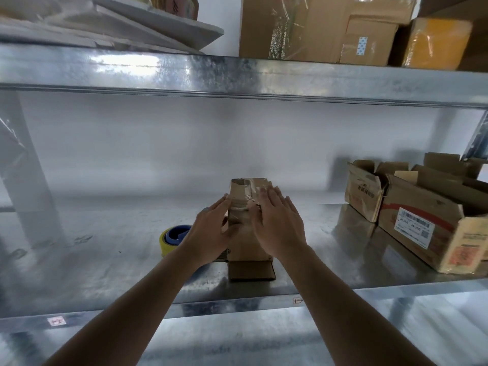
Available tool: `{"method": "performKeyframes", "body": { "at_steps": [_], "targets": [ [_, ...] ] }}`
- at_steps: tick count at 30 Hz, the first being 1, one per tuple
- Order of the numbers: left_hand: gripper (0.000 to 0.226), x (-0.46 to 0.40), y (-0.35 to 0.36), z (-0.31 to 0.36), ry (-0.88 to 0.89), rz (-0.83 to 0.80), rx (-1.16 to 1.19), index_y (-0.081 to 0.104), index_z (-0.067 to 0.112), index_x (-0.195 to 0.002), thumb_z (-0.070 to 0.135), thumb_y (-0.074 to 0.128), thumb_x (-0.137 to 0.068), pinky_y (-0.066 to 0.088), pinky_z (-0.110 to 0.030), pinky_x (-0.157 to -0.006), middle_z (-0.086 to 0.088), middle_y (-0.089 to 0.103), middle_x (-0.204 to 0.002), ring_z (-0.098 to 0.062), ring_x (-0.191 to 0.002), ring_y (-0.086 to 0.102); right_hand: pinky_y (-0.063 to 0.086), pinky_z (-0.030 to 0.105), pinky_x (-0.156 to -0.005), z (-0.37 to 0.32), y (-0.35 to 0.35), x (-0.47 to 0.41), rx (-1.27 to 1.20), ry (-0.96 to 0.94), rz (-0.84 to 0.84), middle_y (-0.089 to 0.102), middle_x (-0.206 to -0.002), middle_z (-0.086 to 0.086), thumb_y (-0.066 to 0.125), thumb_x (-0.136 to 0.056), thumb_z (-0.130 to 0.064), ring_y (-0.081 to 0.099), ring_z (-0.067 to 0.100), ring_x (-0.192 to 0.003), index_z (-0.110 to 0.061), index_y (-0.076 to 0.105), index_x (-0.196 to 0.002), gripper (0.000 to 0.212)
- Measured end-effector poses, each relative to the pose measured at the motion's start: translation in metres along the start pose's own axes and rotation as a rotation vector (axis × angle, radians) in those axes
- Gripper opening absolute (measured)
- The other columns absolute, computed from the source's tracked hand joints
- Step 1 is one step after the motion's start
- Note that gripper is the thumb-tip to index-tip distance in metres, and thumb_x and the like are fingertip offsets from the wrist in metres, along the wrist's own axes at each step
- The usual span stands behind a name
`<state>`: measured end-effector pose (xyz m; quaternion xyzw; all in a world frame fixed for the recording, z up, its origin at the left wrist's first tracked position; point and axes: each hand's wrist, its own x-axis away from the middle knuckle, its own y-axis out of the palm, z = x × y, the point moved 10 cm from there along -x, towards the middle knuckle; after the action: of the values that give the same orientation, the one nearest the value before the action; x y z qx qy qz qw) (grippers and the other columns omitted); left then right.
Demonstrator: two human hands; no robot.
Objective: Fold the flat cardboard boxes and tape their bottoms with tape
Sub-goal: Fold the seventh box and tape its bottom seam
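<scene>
Cardboard box (244,207) upright between hands, taped bottom up (tape roll (173,237) just left); left hand (211,231) steadies side, right hand (278,223) presses flat, both held wide.

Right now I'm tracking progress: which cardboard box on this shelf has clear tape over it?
The small box in the middle, between both hands. The open boxes at the right show no such tape.

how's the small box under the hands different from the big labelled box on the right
The small box stands between both hands, its upward face shut under clear tape; the big box sits untouched with its top flaps open. The small box is narrow and plain on the faces shown; the big box is wider and carries a white barcode label and a red stripe. Both are brown cardboard on the same metal shelf.
</scene>
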<state>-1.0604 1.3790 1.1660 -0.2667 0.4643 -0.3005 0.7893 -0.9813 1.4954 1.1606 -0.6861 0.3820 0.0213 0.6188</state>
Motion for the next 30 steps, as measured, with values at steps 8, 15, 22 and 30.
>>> {"method": "performKeyframes", "body": {
  "at_steps": [8, 15, 22, 30],
  "targets": [
    [0.034, 0.002, 0.025, -0.020, -0.231, -0.064, 0.002, 0.054, 0.008, -0.138, 0.017, 0.058, -0.105, 0.043, -0.001, -0.082, 0.013, 0.057, -0.098, -0.002, -0.083, 0.056, 0.053, 0.047, -0.105, 0.028, 0.024, 0.011, -0.466, 0.257, 0.034, 0.055, -0.147, 0.007, 0.025, -0.109, -0.052, 0.060, 0.025, -0.126, -0.021, 0.004, -0.166, 0.068],
    [0.048, 0.006, 0.025, -0.024, -0.261, -0.111, 0.081, 0.038, 0.002, -0.150, 0.021, 0.051, -0.108, 0.045, -0.007, -0.062, 0.013, 0.058, -0.091, -0.006, -0.079, 0.060, 0.046, 0.033, -0.108, 0.039, 0.016, 0.023, -0.666, 0.341, 0.036, 0.043, -0.162, 0.006, 0.035, -0.110, -0.049, 0.056, 0.026, -0.137, -0.020, 0.000, -0.167, 0.073],
    [0.018, 0.013, 0.020, -0.020, -0.268, -0.026, 0.129, 0.055, 0.009, -0.121, 0.018, 0.054, -0.106, 0.043, -0.007, -0.057, 0.009, 0.057, -0.084, -0.012, -0.073, 0.059, 0.047, 0.006, -0.076, 0.041, 0.011, 0.041, -0.615, 0.341, 0.188, 0.071, -0.110, -0.011, 0.038, -0.111, -0.043, 0.065, 0.003, -0.089, -0.024, 0.065, -0.122, 0.035],
    [0.057, 0.022, 0.040, -0.022, -0.271, -0.166, 0.155, 0.037, 0.028, -0.152, 0.006, 0.055, -0.102, 0.044, -0.011, -0.051, 0.012, 0.062, -0.087, -0.010, -0.073, 0.062, 0.051, 0.027, -0.097, 0.041, 0.015, 0.044, -0.680, 0.399, 0.133, 0.068, -0.118, -0.011, 0.038, -0.112, -0.039, 0.063, 0.010, -0.108, -0.026, 0.063, -0.133, 0.035]
  ]
}}
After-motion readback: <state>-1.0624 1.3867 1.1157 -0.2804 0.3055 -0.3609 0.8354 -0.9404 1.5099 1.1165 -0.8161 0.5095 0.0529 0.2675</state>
